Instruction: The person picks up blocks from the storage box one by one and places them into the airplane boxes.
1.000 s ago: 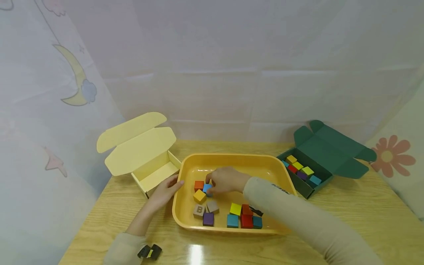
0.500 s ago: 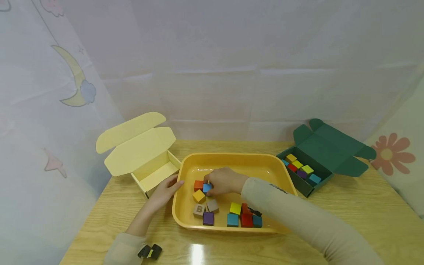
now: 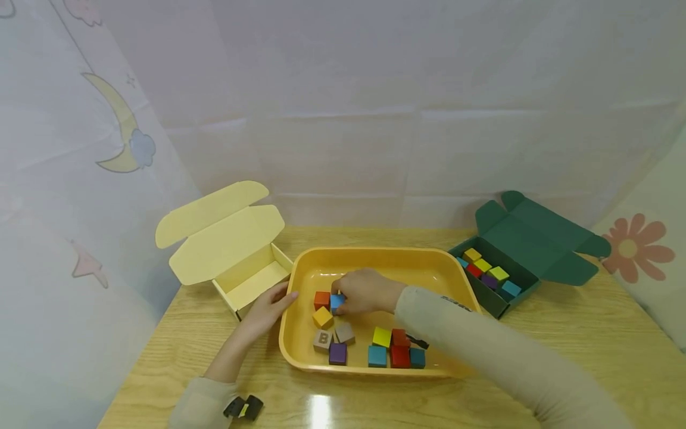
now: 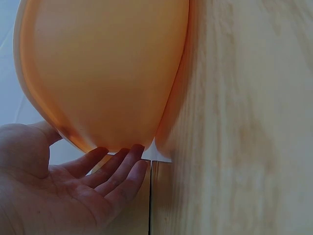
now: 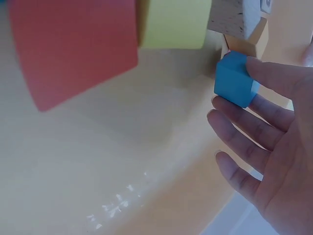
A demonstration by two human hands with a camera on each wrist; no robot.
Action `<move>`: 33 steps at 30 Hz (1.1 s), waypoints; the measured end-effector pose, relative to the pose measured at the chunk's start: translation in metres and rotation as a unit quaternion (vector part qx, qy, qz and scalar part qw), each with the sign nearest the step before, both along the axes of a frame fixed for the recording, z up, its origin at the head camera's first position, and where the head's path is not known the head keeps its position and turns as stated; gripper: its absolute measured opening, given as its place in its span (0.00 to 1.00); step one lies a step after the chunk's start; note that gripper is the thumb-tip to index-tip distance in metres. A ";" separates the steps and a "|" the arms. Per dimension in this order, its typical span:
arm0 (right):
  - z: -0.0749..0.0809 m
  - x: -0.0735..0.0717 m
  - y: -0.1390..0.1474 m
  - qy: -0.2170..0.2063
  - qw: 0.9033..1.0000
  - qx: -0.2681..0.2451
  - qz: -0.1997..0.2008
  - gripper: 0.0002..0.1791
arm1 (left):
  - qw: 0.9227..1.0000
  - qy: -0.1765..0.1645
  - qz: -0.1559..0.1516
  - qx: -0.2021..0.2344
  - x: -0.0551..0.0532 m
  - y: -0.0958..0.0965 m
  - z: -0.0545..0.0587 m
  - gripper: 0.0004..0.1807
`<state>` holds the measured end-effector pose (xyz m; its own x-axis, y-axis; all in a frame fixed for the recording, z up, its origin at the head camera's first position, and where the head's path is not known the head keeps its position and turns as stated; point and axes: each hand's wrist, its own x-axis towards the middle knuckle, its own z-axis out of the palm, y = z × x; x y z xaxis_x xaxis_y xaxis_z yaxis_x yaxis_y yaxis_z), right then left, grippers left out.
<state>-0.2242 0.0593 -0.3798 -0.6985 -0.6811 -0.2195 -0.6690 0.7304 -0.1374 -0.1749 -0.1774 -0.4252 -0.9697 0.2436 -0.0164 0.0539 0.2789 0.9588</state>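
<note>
Inside the yellow-orange tray (image 3: pixel 375 255), my right hand (image 3: pixel 367 292) pinches a blue cube block (image 5: pixel 234 78) between thumb and fingers; its ring and little fingers are spread below it in the right wrist view. An orange-red block (image 3: pixel 322 300) and a yellow-orange block (image 3: pixel 323 318) lie beside the blue one. Closer to me are a wooden block marked B (image 3: pixel 323 341), a plain wooden block (image 3: pixel 345 333) and a purple block (image 3: pixel 337 354). My left hand (image 3: pixel 266 311) holds the tray's left side, thumb at the rim and fingertips against the outer wall in the left wrist view.
Another cluster of red, yellow and blue blocks (image 3: pixel 399 357) lies at the tray's near side, under my right forearm. Left of the tray stands an open cream box (image 3: pixel 252 277). An open dark green box (image 3: pixel 495 307) with several coloured blocks stands to its right.
My right hand has shifted slightly right with the blue block, and a small gap shows between it and the orange-red block. The left hand has stayed at the tray.
</note>
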 end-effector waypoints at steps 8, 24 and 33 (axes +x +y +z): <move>0.009 0.006 0.009 0.015 1.000 -0.008 0.019 0.18 | 1.000 -0.002 0.005 -0.003 0.000 0.000 0.000 0.26; 0.029 0.020 0.060 0.028 0.998 -0.048 0.016 0.15 | 1.000 -0.002 0.017 -0.013 0.000 0.003 0.002 0.26; 0.047 0.024 0.094 0.068 0.996 -0.050 0.001 0.17 | 1.000 -0.003 0.010 -0.009 -0.003 0.001 -0.003 0.26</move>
<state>-0.2005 0.1537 -0.3331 -0.7161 -0.6959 -0.0543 -0.6874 0.7166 -0.1180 -0.1779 -0.1762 -0.4282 -0.9745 0.2229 -0.0254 0.0430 0.2970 0.9539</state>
